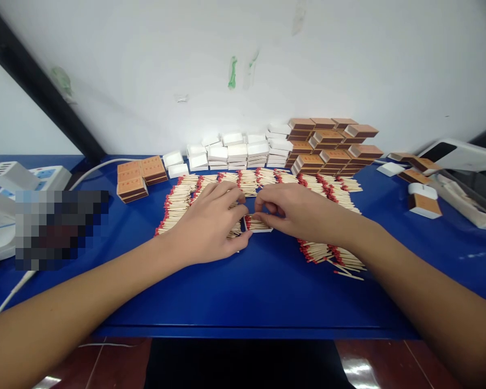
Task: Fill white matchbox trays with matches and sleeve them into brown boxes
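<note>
Left side: printed matchboxes (pixel 141 175) on blue counter (pixel 137 302). Left hand (pixel 216 224): grip pinching left end of white tray (pixel 263 230); tray between hands, red-headed matches (pixel 253 223) inside. Right hand (pixel 289 209): fingers curled at tray's right side; cannot tell whether grip pinches anything

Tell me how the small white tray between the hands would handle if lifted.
The white tray has thin, card-like walls, so it is probably light and may bend if squeezed. Its top is open, so the matches inside could spill if tipped.
</note>
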{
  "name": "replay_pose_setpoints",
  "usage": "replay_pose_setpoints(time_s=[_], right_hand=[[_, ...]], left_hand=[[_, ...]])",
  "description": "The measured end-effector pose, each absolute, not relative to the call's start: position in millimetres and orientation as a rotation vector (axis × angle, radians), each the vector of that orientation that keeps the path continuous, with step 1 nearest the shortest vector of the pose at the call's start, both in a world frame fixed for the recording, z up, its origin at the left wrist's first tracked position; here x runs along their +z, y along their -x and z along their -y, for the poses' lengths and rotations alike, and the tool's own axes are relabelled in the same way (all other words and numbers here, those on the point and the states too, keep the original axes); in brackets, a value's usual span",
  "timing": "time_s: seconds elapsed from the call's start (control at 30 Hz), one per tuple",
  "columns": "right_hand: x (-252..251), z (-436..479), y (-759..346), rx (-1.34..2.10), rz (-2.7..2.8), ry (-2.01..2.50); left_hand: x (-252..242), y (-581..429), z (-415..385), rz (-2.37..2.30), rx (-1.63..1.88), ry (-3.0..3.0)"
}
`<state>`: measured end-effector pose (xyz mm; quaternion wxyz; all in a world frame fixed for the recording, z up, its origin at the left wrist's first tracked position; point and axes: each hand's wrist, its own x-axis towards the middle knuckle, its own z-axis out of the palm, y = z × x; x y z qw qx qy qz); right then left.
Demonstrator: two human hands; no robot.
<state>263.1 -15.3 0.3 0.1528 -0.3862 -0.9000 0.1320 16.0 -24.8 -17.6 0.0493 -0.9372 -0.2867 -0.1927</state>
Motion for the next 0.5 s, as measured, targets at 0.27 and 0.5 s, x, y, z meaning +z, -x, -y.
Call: replay_pose_setpoints(time_s=[0.27, 0.5], right_hand=[[-1.1, 16.2, -261.8, 0.365, 2.582, 1.133], [1.7, 7.8, -265.2, 0.299, 2.517, 1.265]], left_hand=[[-16.9, -15.9, 25.5, 0.868, -0.589, 2.848], [-17.0, -16.2, 25.9, 0.865, -0.596, 2.838]])
